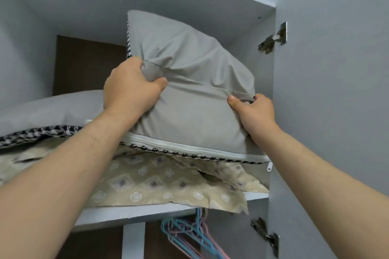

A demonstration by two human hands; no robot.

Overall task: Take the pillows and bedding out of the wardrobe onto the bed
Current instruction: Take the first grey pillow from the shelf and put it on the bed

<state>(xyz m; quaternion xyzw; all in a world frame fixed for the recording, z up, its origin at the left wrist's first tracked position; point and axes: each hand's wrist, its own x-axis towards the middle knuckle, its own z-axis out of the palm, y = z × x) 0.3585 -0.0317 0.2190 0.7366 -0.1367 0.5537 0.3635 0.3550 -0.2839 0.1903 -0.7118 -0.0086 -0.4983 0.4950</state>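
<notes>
Grey pillow (189, 82) tilted upright on the wardrobe shelf (134, 213), our left hand (130, 86) and right hand (252, 111) both clenched on its fabric, no writing we can read, beige patterned bedding (151, 183) beneath our hands, 2 door hinges (273, 38) to our right.

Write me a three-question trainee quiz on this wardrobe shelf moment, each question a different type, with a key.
1. True or false: both the left hand and the right hand have a grip on the grey pillow.
2. What lies directly under that pillow on the shelf? A) beige patterned bedding B) a cardboard box C) folded towels
3. Fill in: below the shelf hang blue and pink ______.

Key: 1 true; 2 A; 3 hangers. A second grey pillow lies to the left.
</notes>
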